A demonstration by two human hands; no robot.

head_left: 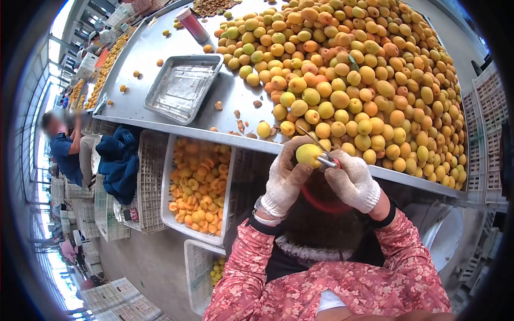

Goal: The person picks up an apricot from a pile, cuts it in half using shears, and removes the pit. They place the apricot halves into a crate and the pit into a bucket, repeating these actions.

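At the far left a seated person (60, 145) is working at a neighbouring table, well apart. A blue garment (119, 160) is lying over the crates below the steel table (134, 64), just beside a white crate (167, 176) that is holding halved apricots (199, 184). Above it an empty steel tray (182, 88) is sitting near the table's front edge, with bare metal lying open around it.

The gloved left hand (284, 182) is hovering just past that edge, its fingers curling around and pinching a yellow-green apricot (308, 155). A knife (324, 158) is touching the fruit's right side. The gloved right hand (353, 184) is closing its fingers tightly around the handle. To the right, a heap of apricots (364, 69) is crowding the table up to its rim, and stacked crates (490, 117) are standing beyond it.
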